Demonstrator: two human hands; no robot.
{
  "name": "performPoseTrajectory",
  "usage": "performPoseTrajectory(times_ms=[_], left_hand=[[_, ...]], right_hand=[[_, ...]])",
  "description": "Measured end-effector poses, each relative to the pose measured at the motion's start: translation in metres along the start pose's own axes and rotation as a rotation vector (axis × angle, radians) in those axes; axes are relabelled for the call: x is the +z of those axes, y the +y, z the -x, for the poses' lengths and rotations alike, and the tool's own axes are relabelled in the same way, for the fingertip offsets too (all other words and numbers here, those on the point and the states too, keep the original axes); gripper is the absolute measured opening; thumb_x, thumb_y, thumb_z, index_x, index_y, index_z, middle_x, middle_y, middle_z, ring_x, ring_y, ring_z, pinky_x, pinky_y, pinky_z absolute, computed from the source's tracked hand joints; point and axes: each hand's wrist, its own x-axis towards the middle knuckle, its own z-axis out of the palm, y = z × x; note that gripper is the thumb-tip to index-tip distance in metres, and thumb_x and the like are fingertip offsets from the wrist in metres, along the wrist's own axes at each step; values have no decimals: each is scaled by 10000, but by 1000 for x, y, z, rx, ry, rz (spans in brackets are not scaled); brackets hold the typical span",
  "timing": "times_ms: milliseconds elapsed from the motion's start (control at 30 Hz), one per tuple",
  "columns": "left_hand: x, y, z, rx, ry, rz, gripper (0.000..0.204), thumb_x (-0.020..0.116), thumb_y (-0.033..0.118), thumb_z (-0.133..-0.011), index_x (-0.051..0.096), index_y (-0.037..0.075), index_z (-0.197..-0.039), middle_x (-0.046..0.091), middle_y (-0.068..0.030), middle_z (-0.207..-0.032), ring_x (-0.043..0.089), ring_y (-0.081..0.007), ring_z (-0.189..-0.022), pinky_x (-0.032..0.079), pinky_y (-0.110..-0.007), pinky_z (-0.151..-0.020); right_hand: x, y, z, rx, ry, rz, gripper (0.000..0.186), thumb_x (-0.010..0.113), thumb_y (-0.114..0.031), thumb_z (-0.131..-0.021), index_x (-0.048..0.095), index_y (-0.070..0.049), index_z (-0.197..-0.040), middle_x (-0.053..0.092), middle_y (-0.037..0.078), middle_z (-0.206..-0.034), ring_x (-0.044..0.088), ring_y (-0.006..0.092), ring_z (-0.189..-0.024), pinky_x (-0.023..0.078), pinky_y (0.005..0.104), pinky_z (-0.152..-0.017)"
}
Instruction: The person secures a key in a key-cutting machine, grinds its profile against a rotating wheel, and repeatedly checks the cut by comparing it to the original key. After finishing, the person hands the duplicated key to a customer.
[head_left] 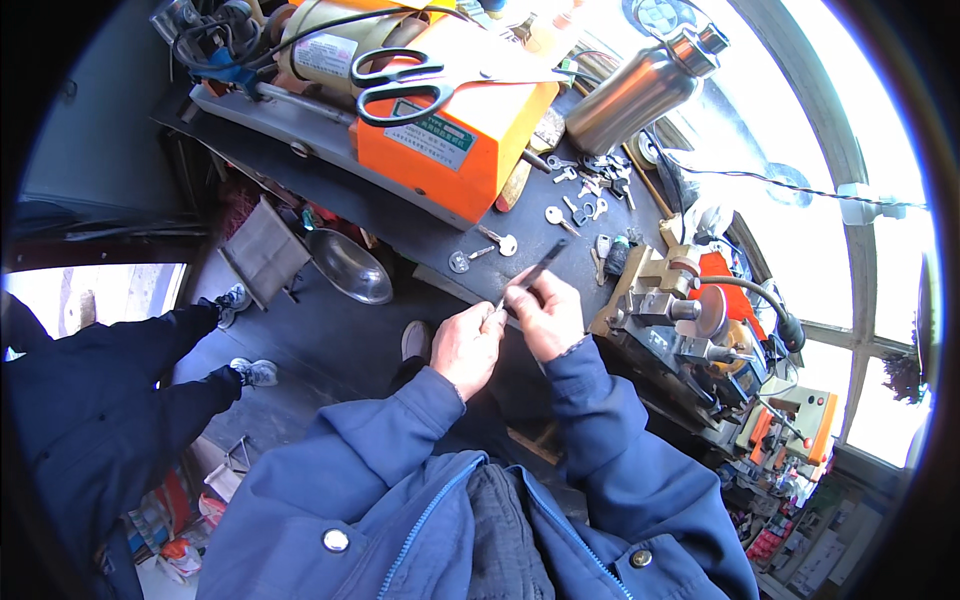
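My right hand (549,318) is closed around a dark flat file (546,260), its far end pointing away over the bench edge. Close beside it, my left hand (467,347) pinches with thumb and forefinger; whatever is between them is mostly hidden, with only a small light sliver showing toward the file. The two hands nearly touch. On the dark workbench (545,225) just beyond them lie two keys, one with a round brass-coloured head (507,245) and one with a dark head (459,262). More loose keys (585,210) are scattered farther back.
An orange machine (455,130) with black-handled scissors (405,90) on top stands at the back. A steel bottle (640,95) is right of it. A key-cutting machine (665,305) sits to the right. A metal bowl (350,268) is below the bench. Another person (110,410) is at left.
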Motion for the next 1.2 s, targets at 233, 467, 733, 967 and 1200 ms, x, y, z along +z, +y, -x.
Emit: performPoseTrajectory(times_ms=[233, 467, 733, 967, 1200], left_hand=[[-7, 14, 5, 204, 124, -389, 250, 601, 230, -958, 608, 22, -820, 617, -173, -660, 600, -359, -578, 477, -439, -574], [-11, 20, 3, 425, 136, -699, 179, 627, 219, -915, 611, 76, -809, 654, -144, -669, 658, -351, -629, 491, -456, -577], [-16, 14, -3, 610, 118, -854, 152, 633, 208, -903, 601, 101, -801, 639, -93, -639, 651, -285, -584, 448, -409, -594], [-16, 19, -2, 566, 76, -831, 181, 619, 220, -918, 609, 96, -785, 640, -106, -642, 644, -299, -580, 469, -416, -580], [-16, 11, -3, 327, 38, -432, 297, 607, 257, -961, 645, 38, -766, 663, -141, -667, 635, -264, -537, 475, -364, -528]], right_hand=[[-3, -3, 1, 171, 38, -176, 52, 633, -10, -925, 668, -6, -963, 634, 15, -779, 556, 81, -702, 472, 247, -649], [0, -1, 2, -50, 198, 70, 45, 634, 3, -929, 666, -18, -953, 600, -23, -762, 511, 44, -655, 435, 223, -587], [-11, -8, 4, 148, -75, -17, 50, 649, -46, -922, 652, -7, -953, 614, -1, -767, 531, 76, -653, 452, 245, -603], [0, -6, -2, -143, 169, 148, 47, 640, -16, -924, 661, -13, -965, 616, -7, -763, 534, 73, -653, 456, 241, -610], [-4, -4, 5, 85, -82, -150, 57, 639, 0, -937, 686, -1, -968, 651, 2, -791, 529, 41, -624, 450, 209, -587]])
